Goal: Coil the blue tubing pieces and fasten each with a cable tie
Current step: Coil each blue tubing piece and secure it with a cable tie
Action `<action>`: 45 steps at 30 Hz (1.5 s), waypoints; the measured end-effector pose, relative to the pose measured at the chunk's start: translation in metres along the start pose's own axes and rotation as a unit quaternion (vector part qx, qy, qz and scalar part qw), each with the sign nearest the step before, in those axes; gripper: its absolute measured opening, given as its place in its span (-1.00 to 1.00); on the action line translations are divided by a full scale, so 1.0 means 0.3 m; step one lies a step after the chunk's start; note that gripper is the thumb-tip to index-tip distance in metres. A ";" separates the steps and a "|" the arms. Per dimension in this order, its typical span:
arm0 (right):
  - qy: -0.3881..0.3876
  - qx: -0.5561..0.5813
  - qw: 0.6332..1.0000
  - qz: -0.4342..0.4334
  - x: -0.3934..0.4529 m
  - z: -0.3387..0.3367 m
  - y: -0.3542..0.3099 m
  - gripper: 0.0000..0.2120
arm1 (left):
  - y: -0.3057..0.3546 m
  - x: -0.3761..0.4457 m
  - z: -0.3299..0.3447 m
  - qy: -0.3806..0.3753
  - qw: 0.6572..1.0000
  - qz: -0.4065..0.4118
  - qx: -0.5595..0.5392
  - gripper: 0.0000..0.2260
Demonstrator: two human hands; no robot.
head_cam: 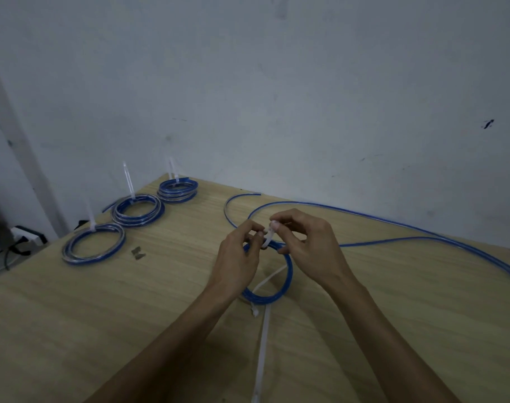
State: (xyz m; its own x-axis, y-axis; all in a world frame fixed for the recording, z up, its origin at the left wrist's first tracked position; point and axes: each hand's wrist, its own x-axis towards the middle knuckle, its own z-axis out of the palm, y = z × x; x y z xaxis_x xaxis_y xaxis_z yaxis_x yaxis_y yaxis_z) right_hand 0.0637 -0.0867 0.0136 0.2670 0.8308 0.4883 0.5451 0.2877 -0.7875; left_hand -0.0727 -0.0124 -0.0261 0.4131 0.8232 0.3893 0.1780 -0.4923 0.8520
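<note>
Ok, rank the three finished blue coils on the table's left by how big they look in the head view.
1. Nearest coil, largest.
2. Middle coil.
3. Far coil, smallest.
They lie progressively farther from the camera, so true sizes may match.

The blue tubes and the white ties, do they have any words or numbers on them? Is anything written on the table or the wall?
No text can be read anywhere.
Coiled blue tubing: no print visible.
Cable tie held by both hands: blank.
Table and wall: only smudges and marks, no letters or numbers.
</note>
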 end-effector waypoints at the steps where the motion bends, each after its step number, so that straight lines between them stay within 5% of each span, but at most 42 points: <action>1: -0.001 0.003 1.000 0.002 0.003 -0.005 0.003 -0.89 | -0.002 0.000 0.002 0.006 1.000 0.004 0.003 -0.90; 45: 0.011 -0.030 0.996 0.083 0.016 -0.065 0.019 -0.87 | 0.066 -0.046 0.020 -0.080 0.994 0.015 -0.068 -0.81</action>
State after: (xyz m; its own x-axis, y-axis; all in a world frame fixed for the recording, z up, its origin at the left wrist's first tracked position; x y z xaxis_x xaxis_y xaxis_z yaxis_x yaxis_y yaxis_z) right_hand 0.0836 -0.0905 0.0189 0.3748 0.8534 0.3623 0.5381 0.1180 -0.8346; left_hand -0.0694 -0.0351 -0.0168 0.5549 0.7482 0.3636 0.0450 -0.4634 0.8850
